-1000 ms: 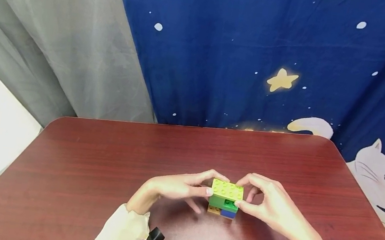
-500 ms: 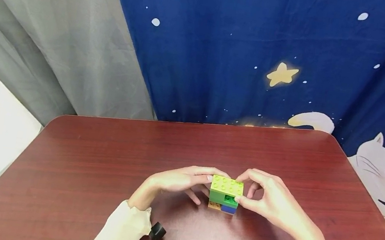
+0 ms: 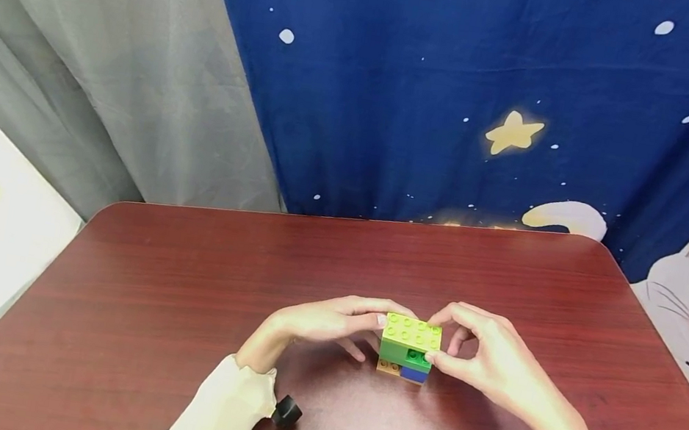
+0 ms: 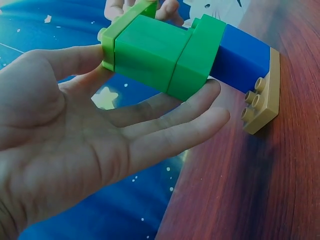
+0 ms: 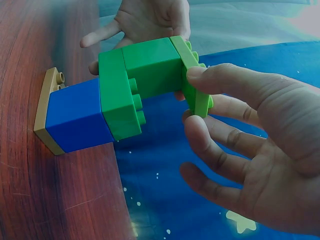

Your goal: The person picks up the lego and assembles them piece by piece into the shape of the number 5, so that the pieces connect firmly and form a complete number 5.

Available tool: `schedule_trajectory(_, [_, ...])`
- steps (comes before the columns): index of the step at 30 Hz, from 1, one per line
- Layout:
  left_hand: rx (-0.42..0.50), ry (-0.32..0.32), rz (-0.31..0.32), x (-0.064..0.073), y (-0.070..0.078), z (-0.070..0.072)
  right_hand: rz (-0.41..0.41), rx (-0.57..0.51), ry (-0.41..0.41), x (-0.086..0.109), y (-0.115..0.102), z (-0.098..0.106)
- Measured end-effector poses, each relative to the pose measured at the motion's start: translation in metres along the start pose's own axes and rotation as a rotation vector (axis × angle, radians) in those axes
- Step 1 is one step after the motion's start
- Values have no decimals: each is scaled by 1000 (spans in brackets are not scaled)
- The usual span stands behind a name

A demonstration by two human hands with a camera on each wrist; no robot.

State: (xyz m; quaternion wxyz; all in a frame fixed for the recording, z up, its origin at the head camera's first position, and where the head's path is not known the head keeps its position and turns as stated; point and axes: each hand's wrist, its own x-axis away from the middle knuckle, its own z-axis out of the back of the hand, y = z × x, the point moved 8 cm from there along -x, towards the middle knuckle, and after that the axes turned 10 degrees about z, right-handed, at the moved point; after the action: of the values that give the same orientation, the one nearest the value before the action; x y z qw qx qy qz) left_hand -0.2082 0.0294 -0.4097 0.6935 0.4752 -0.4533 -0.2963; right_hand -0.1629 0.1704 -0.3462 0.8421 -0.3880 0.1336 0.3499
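A stack of toy building bricks stands on the table. Its tan plate [image 4: 270, 100] lies lowest, carrying a blue brick [image 5: 80, 117] at one end. Above that come two green bricks [image 4: 150, 52], the upper one offset to the left. A lime plate [image 3: 412, 331] caps the stack and overhangs at the right, studs up. My left hand [image 3: 322, 319] pinches the left end of the lime plate between thumb and forefinger, its other fingers stretched beside the green bricks. My right hand [image 3: 491, 352] pinches the plate's overhanging right end, thumb in front and fingers behind.
The reddish-brown table [image 3: 207, 284] runs back to a blue curtain [image 3: 388, 103] with stars and a cat, and a grey curtain [image 3: 107, 60] at the left. Black wrist devices [image 3: 287, 412] sit by both sleeves.
The head view has shifted slightly. Both hands keep their hold on the lime plate, and the stack looks the same.
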Motion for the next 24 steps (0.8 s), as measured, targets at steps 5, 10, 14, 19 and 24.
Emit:
schedule_trajectory(5, [-25,-1,-20,-1,2,0,4,1,2,0,0,0])
schedule_trajectory(10, [-49,19,-35,-1,3,2,6,5,4,-1,-1,1])
schedule_trajectory(14, [-54,22,-35,-2,3,2,8,10,5,-1,-1,1])
schedule_trajectory(19, [-48,13,-40,-3,2,1,6,12,5,-1,0,1])
schedule_trajectory(24, [-39,6,-35,-3,2,0,17,5,8,-1,-1,1])
